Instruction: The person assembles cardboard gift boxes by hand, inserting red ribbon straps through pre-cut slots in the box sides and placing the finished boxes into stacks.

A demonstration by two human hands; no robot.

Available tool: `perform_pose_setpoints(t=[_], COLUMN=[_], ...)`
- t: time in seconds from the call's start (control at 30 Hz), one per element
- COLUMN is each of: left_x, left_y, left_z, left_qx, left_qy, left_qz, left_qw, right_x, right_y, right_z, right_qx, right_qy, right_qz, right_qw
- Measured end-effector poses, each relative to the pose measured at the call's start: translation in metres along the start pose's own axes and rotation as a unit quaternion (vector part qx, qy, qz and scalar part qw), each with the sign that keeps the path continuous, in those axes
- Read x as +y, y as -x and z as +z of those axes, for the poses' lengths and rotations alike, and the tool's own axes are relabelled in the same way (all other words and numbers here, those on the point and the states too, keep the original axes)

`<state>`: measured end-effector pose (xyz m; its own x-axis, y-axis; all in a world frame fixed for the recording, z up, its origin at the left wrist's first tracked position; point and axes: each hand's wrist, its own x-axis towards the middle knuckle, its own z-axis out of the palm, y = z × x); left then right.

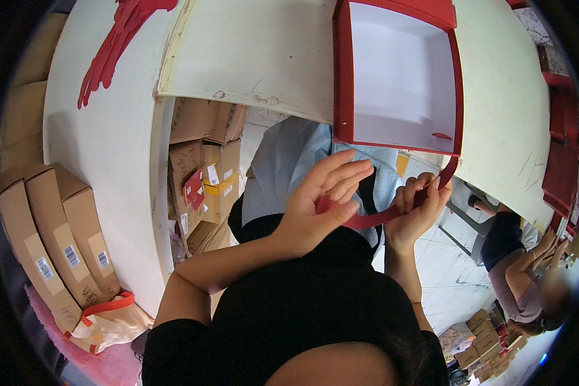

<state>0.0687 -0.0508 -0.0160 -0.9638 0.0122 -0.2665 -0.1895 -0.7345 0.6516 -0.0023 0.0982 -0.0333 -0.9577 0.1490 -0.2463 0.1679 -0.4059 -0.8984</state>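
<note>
Black shirt cloth (pixel 289 296) is filling the foreground, below my 2 hands. My right hand (pixel 418 209) is pinching a red ribbon (pixel 374 219) between thumb and fingers. From there the ribbon is running up to the near right corner of an open red box (pixel 399 71), which is resting at the edge of a white table (pixel 238 51). At the ribbon's other stretch, my left hand (pixel 325 199) is holding its fingers extended; whether its thumb is gripping, I am unable to tell. Red strips (pixel 116 48) are lying bunched at far left.
</note>
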Motion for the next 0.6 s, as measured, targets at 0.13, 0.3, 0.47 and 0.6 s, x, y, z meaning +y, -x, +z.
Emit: perform_pose_setpoints(t=[0.13,0.3,0.47,0.6], left_x=[0.002,0.021,0.043,0.049], left_y=[-0.002,-0.004,-0.018,-0.024], left_z=[0.005,-0.021,-0.028,-0.023], left_qx=[-0.007,0.078,0.024,0.072], left_qy=[-0.042,-0.012,-0.063,-0.12], left_qz=[-0.044,0.059,0.188,0.274], left_qw=[0.998,0.995,0.98,0.952], right_x=[0.0,-0.011,-0.082,-0.084], right_y=[-0.003,-0.024,-0.036,-0.042], right_z=[0.006,-0.026,0.05,0.109], right_qx=[0.033,0.077,-0.306,-0.491], right_qy=[0.031,0.49,0.553,0.583], right_qz=[-0.043,-0.398,-0.522,-0.418], right_qw=[0.998,0.772,0.573,0.494])
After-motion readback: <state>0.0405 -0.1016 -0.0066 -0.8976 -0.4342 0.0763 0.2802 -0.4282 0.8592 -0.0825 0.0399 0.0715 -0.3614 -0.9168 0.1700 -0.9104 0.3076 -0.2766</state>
